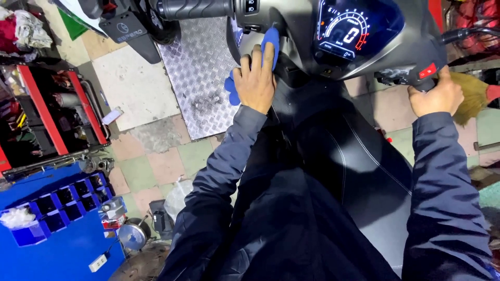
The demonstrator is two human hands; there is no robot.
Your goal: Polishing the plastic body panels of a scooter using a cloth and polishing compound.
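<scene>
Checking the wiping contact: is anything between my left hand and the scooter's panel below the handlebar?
Yes. A blue cloth lies under the left hand, pressed against the dark scooter panel. The right hand grips the right handlebar grip directly.

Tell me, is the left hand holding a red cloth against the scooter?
No, the left hand presses a blue cloth against the scooter below the handlebar.

The scene is evenly and fairly dimly lit from above, with the tiled floor [156,156] at left brighter than the dark scooter seat [359,166], which swallows detail. The lit dashboard display [350,28] glows far right of centre, and the metal tread plate [200,67] shows soft glare. Wide-angle distortion bends the edges, and the near sleeves look slightly soft.
</scene>
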